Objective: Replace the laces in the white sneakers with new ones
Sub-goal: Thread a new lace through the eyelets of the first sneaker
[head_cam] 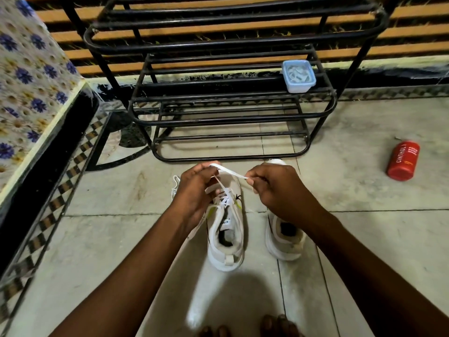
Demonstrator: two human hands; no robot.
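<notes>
Far left of the frame: a cloth (29, 76) with blue and yellow flowers hangs over a raised edge; below it a patterned tile border (48, 215) runs down the left side of the floor (109, 239).

Upper centre: a black metal rack (218, 113) stands on the floor against a wall of orange slats; a small blue-lidded box (298, 76) sits on a shelf towards the rack's right end, something pale and coiled inside.

Lower centre: the left hand (194, 193) is over the front part of the left sneaker (227, 229); its fingers are curled and pinch one end of a flat white lace (228, 171) near the toe; the lace runs taut across to the right hand (277, 188), whose thumb and forefinger pinch the other end, remaining fingers folded in; more lace crosses the eyelets under the left hand, and a loose loop shows just left of that hand; the left sneaker stands upright, heel towards the bottom of the frame, yellow-green trim by the eyelets.

Right of centre: the right sneaker (285, 239) stands beside the first, near but apart, its front largely hidden by the right hand and forearm; whether it carries a lace I cannot tell.

Right edge: a red bottle (402, 160) lies on its side on the floor, well apart from the sneakers.

Bottom centre: bare toes (274, 324) at the frame edge.
</notes>
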